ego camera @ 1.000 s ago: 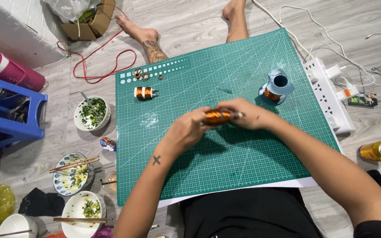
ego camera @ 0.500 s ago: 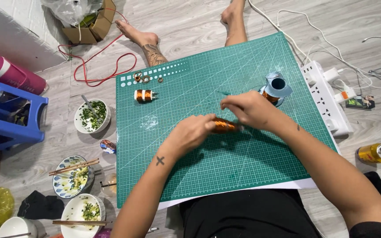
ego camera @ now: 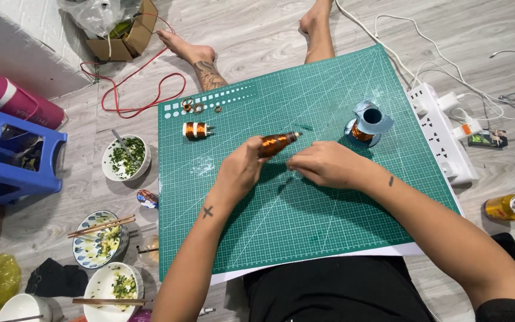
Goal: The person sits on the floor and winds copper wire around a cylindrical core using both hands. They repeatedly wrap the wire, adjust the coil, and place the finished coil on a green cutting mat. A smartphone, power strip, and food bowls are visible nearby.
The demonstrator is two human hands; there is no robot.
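My left hand [ego camera: 241, 169] grips a small coil wound with copper wire [ego camera: 275, 143], tilted up to the right above the green cutting mat [ego camera: 305, 220]. My right hand [ego camera: 326, 164] is just right of the coil, fingers pinched together near its tip; whether it holds a thin wire I cannot tell. A second small copper coil [ego camera: 196, 129] lies on the mat at the upper left. A blue spool of copper wire [ego camera: 368, 122] stands on the mat at the upper right. A few small metal rings [ego camera: 193, 107] lie near the mat's top left corner.
A white power strip [ego camera: 442, 140] with cables lies right of the mat, a yellow can [ego camera: 509, 207] beyond it. Left of the mat are food bowls [ego camera: 125, 158] with chopsticks, a blue stool [ego camera: 10, 156], a pink bottle [ego camera: 16, 101], red wire and a cardboard box.
Both hands moved slightly toward me. The coil now tilts upward in my left hand, and my right hand has dropped from over the coil to just right of it.
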